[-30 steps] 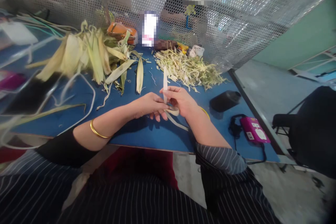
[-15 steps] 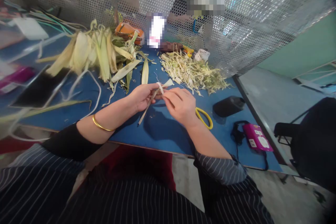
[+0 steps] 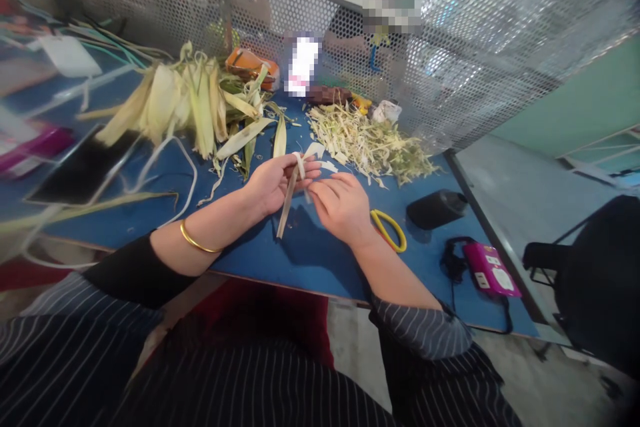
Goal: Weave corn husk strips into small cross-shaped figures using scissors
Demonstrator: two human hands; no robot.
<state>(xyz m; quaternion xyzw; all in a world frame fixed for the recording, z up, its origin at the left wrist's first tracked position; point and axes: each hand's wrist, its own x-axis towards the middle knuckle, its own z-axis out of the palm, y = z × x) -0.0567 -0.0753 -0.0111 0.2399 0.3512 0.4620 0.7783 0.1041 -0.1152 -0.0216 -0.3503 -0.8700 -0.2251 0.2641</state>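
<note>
My left hand (image 3: 276, 181) pinches a strip of corn husk (image 3: 287, 205) between thumb and fingers, palm turned up. One brownish end of the strip hangs down toward the table, and a pale loop crosses near the thumb tip. My right hand (image 3: 341, 203) is closed, its fingertips meeting the pale end of the husk strip beside the left fingers. Beyond the hands spreads a heap of shredded husk (image 3: 363, 140). To the left of it lies a pile of whole corn husks (image 3: 200, 107).
Yellow-handled scissors (image 3: 390, 232) lie by my right wrist. A black cylinder (image 3: 436, 208) and a magenta box with a cord (image 3: 493, 270) are farther right. An orange packet (image 3: 253, 67) and a lit phone (image 3: 303, 65) stand by the perforated metal screen (image 3: 280, 3). White cable (image 3: 187, 160) curves at left.
The hanging end of the husk strip has swung to the right and points more steeply down. My right fingers have shifted slightly lower, and the pale loop by my left thumb has turned.
</note>
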